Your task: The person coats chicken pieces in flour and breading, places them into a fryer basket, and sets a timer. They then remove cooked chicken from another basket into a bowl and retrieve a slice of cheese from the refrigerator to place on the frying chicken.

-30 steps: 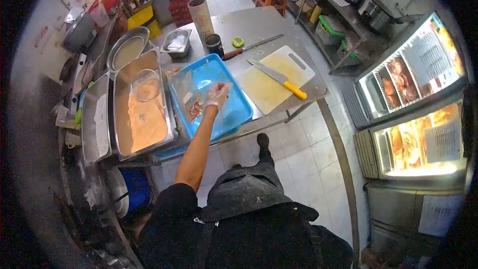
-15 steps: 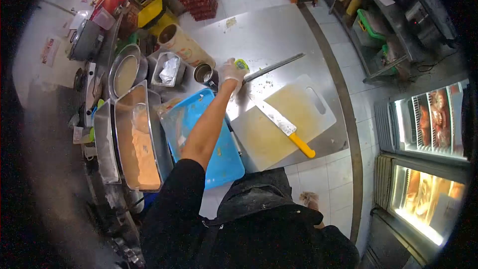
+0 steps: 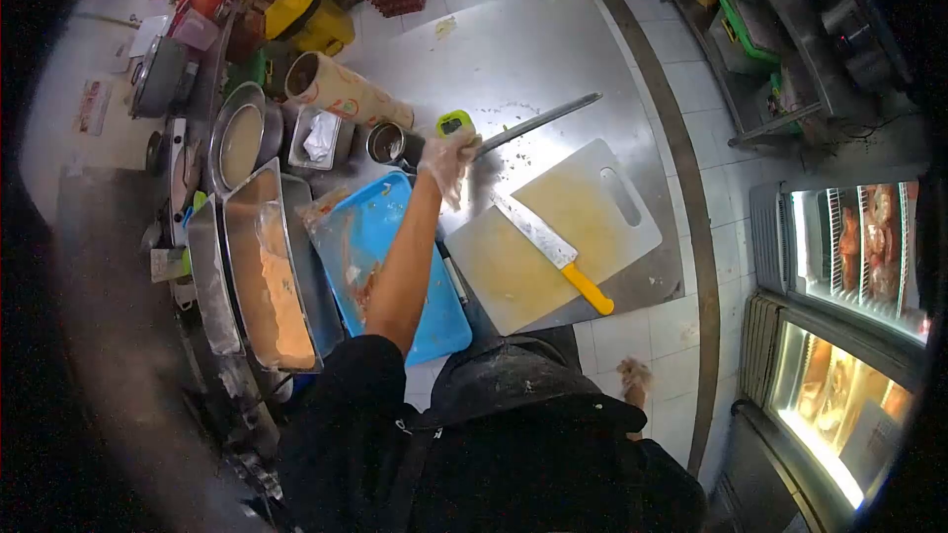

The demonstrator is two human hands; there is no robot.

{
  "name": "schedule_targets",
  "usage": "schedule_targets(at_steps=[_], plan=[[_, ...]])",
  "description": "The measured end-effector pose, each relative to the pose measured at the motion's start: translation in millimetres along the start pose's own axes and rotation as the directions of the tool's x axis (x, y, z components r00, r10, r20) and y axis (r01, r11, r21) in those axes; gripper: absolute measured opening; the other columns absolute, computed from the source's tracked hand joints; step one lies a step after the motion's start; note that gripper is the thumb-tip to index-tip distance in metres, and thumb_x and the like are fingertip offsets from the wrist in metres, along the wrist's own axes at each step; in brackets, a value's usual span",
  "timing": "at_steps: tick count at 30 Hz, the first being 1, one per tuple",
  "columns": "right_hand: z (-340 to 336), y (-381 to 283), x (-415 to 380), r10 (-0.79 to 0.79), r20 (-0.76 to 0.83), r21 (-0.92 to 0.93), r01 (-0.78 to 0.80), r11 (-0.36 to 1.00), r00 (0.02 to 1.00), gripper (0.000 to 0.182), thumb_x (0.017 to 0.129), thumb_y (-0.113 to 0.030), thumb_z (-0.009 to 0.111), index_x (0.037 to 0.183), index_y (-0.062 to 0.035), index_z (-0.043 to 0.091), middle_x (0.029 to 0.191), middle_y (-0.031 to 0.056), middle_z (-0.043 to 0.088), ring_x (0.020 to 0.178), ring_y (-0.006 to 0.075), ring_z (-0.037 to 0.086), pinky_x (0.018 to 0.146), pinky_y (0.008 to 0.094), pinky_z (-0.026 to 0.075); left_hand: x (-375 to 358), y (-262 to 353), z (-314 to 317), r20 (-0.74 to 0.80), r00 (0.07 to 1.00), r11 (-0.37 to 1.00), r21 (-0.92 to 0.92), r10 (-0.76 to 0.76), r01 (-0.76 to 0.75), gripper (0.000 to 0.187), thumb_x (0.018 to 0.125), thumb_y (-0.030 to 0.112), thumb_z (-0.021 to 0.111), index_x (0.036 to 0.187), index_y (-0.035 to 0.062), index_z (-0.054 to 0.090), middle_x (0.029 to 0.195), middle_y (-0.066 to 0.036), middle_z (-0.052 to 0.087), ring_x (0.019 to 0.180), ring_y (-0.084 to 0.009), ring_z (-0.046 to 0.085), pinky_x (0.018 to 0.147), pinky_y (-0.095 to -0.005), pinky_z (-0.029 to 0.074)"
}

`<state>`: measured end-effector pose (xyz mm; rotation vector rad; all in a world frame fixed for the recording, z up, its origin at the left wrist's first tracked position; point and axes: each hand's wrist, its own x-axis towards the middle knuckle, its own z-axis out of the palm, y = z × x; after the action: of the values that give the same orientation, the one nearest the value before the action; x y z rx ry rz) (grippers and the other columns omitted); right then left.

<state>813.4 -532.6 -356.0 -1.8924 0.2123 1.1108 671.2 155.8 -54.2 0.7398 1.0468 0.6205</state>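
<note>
Head view: the left hand (image 3: 450, 162) covers the near end of a metal rod (image 3: 543, 121), finger closure unclear; the right hand (image 3: 634, 375) hangs apart, its grip indiscernible.

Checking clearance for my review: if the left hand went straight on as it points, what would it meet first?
Probably the green device, just beyond the left hand; their depth gap is unclear.
</note>
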Motion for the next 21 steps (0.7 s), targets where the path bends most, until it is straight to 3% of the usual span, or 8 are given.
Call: schedule_targets(at_steps=[5,7,12,14,15,17,19,21], plan=[[-60,-79,16,0.081,-0.195,0.464,0.019,0.885,0.977,0.037,0.084,-0.024,0.053,0.101,0.0092,0.054,0.104,0.0212,0.057,0.097,0.0318,0.055,0.078,0.0314,0.048,-94,9,32,0.159,0.981,0.912,-0.408,0.111,-0.037,0.028,0.077,-0.002,0.058,0.103,-0.0041,0.048,0.095,-0.015,0.058,0.076,-0.0230,0.062,0.052,-0.0172,0.051],[-48,-132,0,-0.128,-0.251,-0.192,0.080,0.978,0.959,0.028,0.085,-0.016,0.050,0.098,0.0070,0.057,0.091,0.0146,0.061,0.082,0.0196,0.058,0.065,0.0299,0.047,-127,14,40,0.200,0.974,0.967,-0.247,0.111,-0.059,0.032,0.076,0.003,0.062,0.106,-0.0011,0.050,0.100,-0.016,0.056,0.080,-0.0212,0.060,0.053,-0.0153,0.049],[-11,-176,-3,-0.232,0.055,-0.541,0.224,0.811,0.971,0.026,0.086,-0.004,0.041,0.104,-0.0055,0.059,0.104,0.0078,0.060,0.100,0.0128,0.055,0.082,0.0267,0.047,-171,6,27,0.257,0.964,0.990,-0.136,0.073,-0.038,0.035,0.075,0.002,0.064,0.107,-0.0011,0.051,0.100,-0.017,0.059,0.091,-0.0260,0.060,0.081,-0.0299,0.052],[21,-223,-46,-0.287,0.322,-0.923,0.367,0.118,0.902,0.025,0.078,-0.014,0.053,0.102,-0.0124,0.062,0.105,-0.0019,0.062,0.101,0.0094,0.054,0.093,0.0231,0.039,-188,4,23,0.242,0.968,0.991,-0.127,0.072,-0.042,0.034,0.075,0.003,0.064,0.106,-0.0015,0.052,0.100,-0.017,0.059,0.090,-0.0253,0.060,0.082,-0.0296,0.052],[-15,-122,72,-0.114,0.145,-0.444,0.168,0.880,0.983,0.021,0.078,-0.019,0.056,0.097,-0.0133,0.064,0.106,0.0013,0.061,0.101,0.0108,0.055,0.090,0.0217,0.040,-196,3,20,0.238,0.970,0.996,-0.083,0.050,-0.031,0.034,0.075,0.004,0.065,0.106,-0.0019,0.052,0.100,-0.016,0.060,0.090,-0.0246,0.060,0.082,-0.0293,0.052],[18,-159,4,-0.323,0.137,-0.784,0.302,0.543,0.937,0.019,0.082,-0.017,0.053,0.095,-0.0086,0.064,0.102,0.0066,0.062,0.093,0.0163,0.058,0.081,0.0234,0.046,-205,-7,9,0.241,0.968,0.986,-0.163,0.074,-0.035,0.034,0.075,0.005,0.065,0.105,-0.0028,0.052,0.099,-0.016,0.060,0.091,-0.0239,0.060,0.083,-0.0289,0.051],[22,-152,9,0.072,0.093,-0.037,-0.069,0.997,0.993,0.020,0.084,-0.017,0.051,0.090,-0.0016,0.063,0.091,0.0111,0.063,0.072,0.0186,0.060,0.061,0.0249,0.050,-213,-9,3,0.218,0.976,0.986,-0.169,0.028,0.009,0.033,0.076,0.007,0.065,0.105,-0.0026,0.052,0.099,-0.016,0.060,0.092,-0.0232,0.060,0.082,-0.0275,0.051],[45,-199,-40,0.026,0.065,-0.334,-0.003,0.943,0.998,0.021,0.084,-0.016,0.050,0.088,0.0004,0.061,0.086,0.0111,0.062,0.063,0.0166,0.058,0.052,0.0238,0.047,-223,-8,1,0.219,0.974,0.978,-0.210,0.051,-0.004,0.035,0.077,0.007,0.064,0.108,-0.0027,0.051,0.101,-0.016,0.059,0.093,-0.0234,0.060,0.081,-0.0263,0.051]])
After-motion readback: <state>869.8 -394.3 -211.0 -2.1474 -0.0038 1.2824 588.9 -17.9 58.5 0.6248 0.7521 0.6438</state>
